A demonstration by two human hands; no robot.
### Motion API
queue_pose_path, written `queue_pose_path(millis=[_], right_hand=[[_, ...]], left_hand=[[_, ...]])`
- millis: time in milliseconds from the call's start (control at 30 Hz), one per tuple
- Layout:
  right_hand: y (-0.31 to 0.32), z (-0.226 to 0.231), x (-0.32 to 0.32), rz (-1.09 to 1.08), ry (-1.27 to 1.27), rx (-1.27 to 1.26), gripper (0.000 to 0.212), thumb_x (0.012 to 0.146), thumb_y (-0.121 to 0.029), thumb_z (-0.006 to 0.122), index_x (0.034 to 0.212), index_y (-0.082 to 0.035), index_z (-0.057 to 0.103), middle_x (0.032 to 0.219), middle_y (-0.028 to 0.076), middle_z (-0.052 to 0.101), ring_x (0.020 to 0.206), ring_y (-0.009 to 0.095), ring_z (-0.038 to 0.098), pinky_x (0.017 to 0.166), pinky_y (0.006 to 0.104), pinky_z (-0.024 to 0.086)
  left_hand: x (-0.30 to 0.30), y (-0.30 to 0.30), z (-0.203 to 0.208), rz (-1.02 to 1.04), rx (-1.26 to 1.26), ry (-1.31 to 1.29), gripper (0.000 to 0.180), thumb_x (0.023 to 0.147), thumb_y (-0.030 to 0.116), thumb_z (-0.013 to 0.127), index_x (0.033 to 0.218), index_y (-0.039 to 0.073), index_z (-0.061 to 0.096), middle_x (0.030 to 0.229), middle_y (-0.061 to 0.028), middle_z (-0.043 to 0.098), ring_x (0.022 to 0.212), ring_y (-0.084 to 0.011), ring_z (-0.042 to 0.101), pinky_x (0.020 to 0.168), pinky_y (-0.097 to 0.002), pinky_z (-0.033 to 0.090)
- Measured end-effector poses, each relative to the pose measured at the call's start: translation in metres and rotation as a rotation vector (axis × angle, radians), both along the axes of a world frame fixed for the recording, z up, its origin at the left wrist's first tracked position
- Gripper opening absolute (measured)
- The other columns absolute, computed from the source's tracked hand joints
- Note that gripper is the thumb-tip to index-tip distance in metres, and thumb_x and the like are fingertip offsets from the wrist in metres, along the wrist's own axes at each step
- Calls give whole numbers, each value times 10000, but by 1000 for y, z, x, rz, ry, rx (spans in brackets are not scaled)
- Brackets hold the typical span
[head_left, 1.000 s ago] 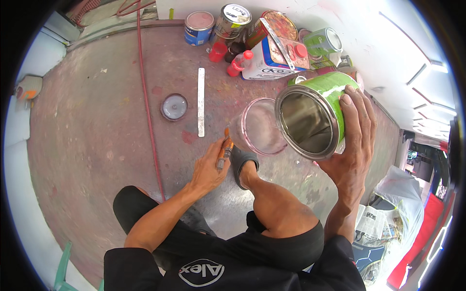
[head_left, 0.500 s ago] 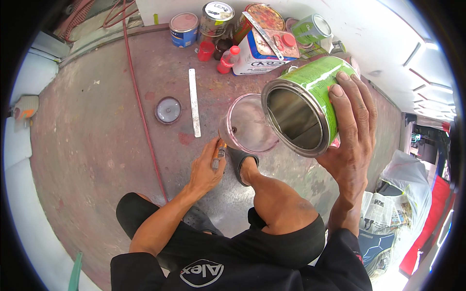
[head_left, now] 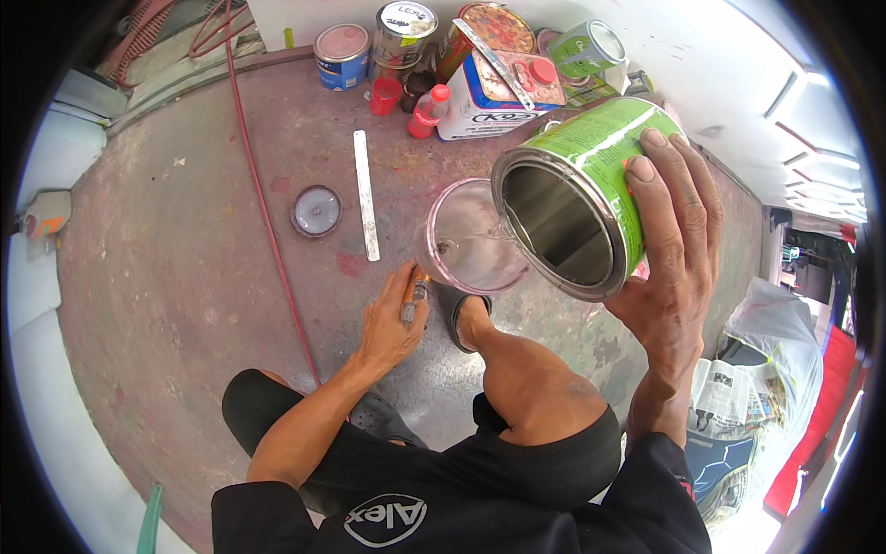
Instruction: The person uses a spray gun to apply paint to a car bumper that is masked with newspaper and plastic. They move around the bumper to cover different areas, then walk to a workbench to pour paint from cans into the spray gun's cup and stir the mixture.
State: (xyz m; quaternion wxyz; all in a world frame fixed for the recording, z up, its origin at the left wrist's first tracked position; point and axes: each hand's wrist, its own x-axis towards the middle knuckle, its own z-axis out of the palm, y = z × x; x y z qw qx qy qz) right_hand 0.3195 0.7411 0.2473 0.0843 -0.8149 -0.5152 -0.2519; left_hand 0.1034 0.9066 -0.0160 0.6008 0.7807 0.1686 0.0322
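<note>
The left hand (head_left: 392, 319) is gripping an orange-and-grey handle (head_left: 415, 295); just beyond, a clear plastic cup (head_left: 475, 242) is opening upward. At the cup's two o'clock, the right hand (head_left: 678, 217) is holding a green metal can (head_left: 600, 166) tilted, its open mouth facing the cup. Farther off, a flat white stick (head_left: 366, 196) is lying on the floor (head_left: 185, 277) at ten o'clock, and a red-capped rectangular tin (head_left: 475, 98) is standing at twelve.

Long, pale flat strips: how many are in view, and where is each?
2. One white strip lies on the floor, right of the red hose; another strip lies across the top of the box-shaped can. Others may be hidden behind it.
</note>
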Motion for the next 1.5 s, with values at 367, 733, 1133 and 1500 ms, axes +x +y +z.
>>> queue_pose_path(millis=[367, 733, 1133, 1500], right_hand=[[3, 2, 1, -6, 25, 2, 931, 628, -207, 1028, 1484, -180, 660, 1528, 118, 654, 1405, 405, 609, 1167, 510, 537], [1, -1, 3, -44, 44, -19, 944, 585, -177, 1030, 1465, -201, 690, 1525, 89, 662, 1412, 387, 603, 1163, 501, 542], [-2, -6, 9, -2, 17, -17, 938, 583, -155, 1024, 1457, -232, 694, 1529, 77, 656, 1401, 385, 607, 1148, 507, 553], [-13, -25, 1, -129, 568, 199, 1205, 554, -254, 1083, 1582, -38, 493, 1563, 174, 605, 1419, 381, 609, 1211, 489, 485]], left_hand=[[2, 0, 1, -19, -7, 23, 661, 969, 106, 697, 1591, 69, 476, 1455, -225, 646, 1247, -443, 709, 1002, -504, 592], [3, 0, -3, -12, -3, 29, 654, 972, 116, 694, 1586, 45, 479, 1449, -230, 655, 1237, -429, 720, 1000, -491, 594], [6, -3, -5, 2, 14, 25, 643, 969, 130, 691, 1575, 66, 486, 1441, -214, 659, 1211, -445, 716, 972, -503, 601], [4, 6, -2, -15, -43, 50, 579, 975, 92, 689, 1527, 29, 526, 1339, -219, 681, 1125, -436, 723, 950, -437, 588]])
